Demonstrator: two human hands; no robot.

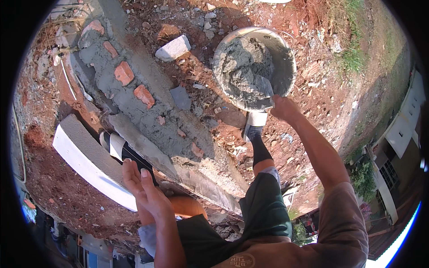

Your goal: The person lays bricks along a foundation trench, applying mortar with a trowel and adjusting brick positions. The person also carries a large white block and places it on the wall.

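My right hand (284, 108) is closed round the handle of a trowel (265, 85) at the near right rim of a round bucket (292, 67). The trowel's blade is sunk in wet grey mortar (243, 67) that fills the bucket's left part. My left hand (145, 184) holds nothing, its fingers loosely stretched beside my left lower leg. Nearby, a low wall (196, 178) runs diagonally, its top spread with mortar. Broken red brick pieces (124, 73) are bedded in a row along it.
A pale block (173, 48) and a flat grey slab piece (181, 97) lie between wall and bucket. Left of the wall rests a long white-edged slab (89, 163). My feet stand on either side of the wall, on red soil strewn with rubble.
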